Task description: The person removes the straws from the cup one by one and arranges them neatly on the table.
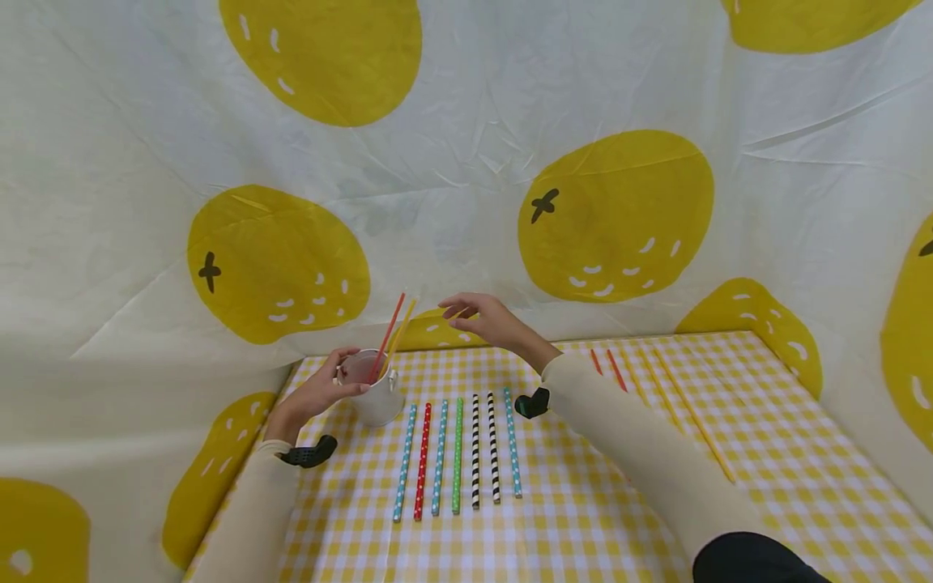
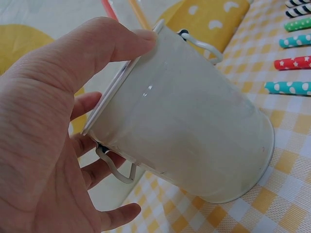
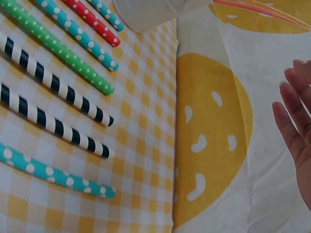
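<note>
A small white metal bucket point(image 1: 379, 402) with little side handles stands on the table. My left hand point(image 1: 326, 384) grips its rim, thumb over the near edge and other fingers round the side, as the left wrist view shows point(image 2: 73, 92). Inside the bucket lean a red straw point(image 1: 388, 336) and an orange-yellow straw point(image 1: 400, 334); their lower ends are hidden. To the right of these straws, my right hand point(image 1: 477, 316) hovers above the table, holding nothing. Its fingers point(image 3: 291, 108) are loosely extended in the right wrist view.
Patterned straws lie side by side before the bucket: turquoise dotted point(image 1: 404, 463), red starred point(image 1: 423, 461), green dotted point(image 1: 457, 456) and black-and-white striped point(image 1: 476, 452). Beyond my right sleeve lie red straws point(image 1: 616, 371) and long yellow straws point(image 1: 692, 413). A fruit-print curtain point(image 1: 452, 202) borders the checked tablecloth point(image 1: 568, 518).
</note>
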{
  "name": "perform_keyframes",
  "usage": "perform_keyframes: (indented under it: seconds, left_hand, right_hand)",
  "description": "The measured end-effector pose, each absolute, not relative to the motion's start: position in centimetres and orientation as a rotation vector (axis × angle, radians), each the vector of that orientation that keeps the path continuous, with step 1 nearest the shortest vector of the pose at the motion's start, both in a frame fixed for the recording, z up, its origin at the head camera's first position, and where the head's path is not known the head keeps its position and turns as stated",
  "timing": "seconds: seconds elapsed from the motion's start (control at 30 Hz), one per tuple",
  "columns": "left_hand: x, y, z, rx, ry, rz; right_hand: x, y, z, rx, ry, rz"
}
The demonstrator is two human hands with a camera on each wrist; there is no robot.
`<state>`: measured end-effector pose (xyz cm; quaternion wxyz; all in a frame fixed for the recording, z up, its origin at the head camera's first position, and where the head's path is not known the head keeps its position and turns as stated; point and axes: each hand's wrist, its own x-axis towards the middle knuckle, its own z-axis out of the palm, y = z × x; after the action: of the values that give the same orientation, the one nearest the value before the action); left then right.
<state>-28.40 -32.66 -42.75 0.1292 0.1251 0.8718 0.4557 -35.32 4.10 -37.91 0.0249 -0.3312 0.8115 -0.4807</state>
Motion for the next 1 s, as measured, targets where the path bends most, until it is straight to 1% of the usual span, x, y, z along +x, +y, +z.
perform_keyframes:
  seconds: [0.47,0.7,1.0]
  left_hand:
    - [-28.7,-32.8,-43.0,0.346,2.514,1.351]
    - [-28.7,-32.8,-43.2,0.333,2.512,1.359]
    - [-28.5,-32.6,-42.8,0.322,2.524,1.355]
  right_hand:
    - [-35.4,0.0,-36.9,-1.093,2.443,-1.494]
    - [-35.0,-1.3,-36.8,-1.055,2.377,-1.453]
    - [-34.8,-2.2,-37.1,-1.179,2.33,-1.338]
